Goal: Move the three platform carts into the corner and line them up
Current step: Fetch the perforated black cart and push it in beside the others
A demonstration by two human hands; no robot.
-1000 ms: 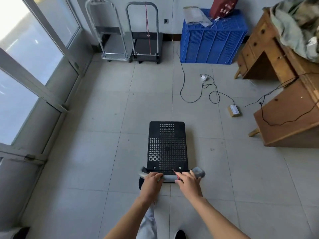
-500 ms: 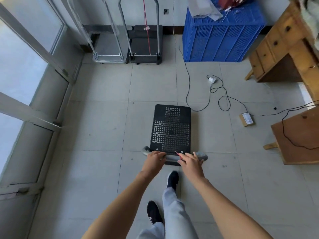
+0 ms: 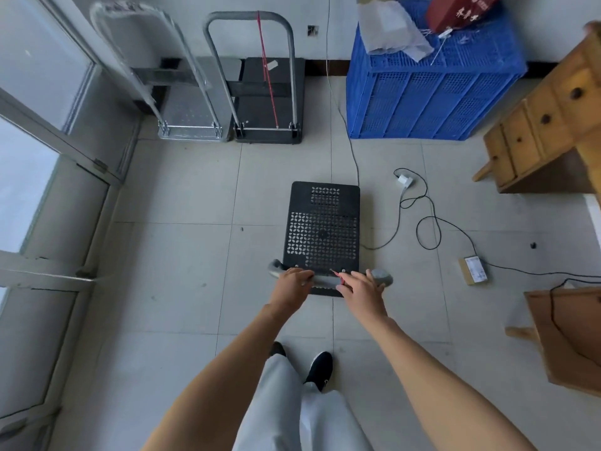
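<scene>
A black perforated platform cart [image 3: 323, 229] stands on the tiled floor in front of me. My left hand [image 3: 290, 285] and my right hand [image 3: 360, 289] both grip its grey handle [image 3: 380, 275]. Two more carts are parked side by side against the far wall in the left corner: a silver cart [image 3: 188, 118] with a plastic-wrapped handle, and beside it a black cart [image 3: 270, 102] with a grey handle and a red cord.
A blue plastic crate [image 3: 429, 92] stands right of the parked carts. A black cable [image 3: 422, 219] with a white plug and a small box [image 3: 473, 270] lies right of my cart. Wooden furniture [image 3: 536, 131] fills the right side; glass doors [image 3: 48, 157] line the left.
I have walked forward pushing the black cart, and it now sits closer to the two parked carts and the blue crate. Both hands have kept their grip on the handle.
</scene>
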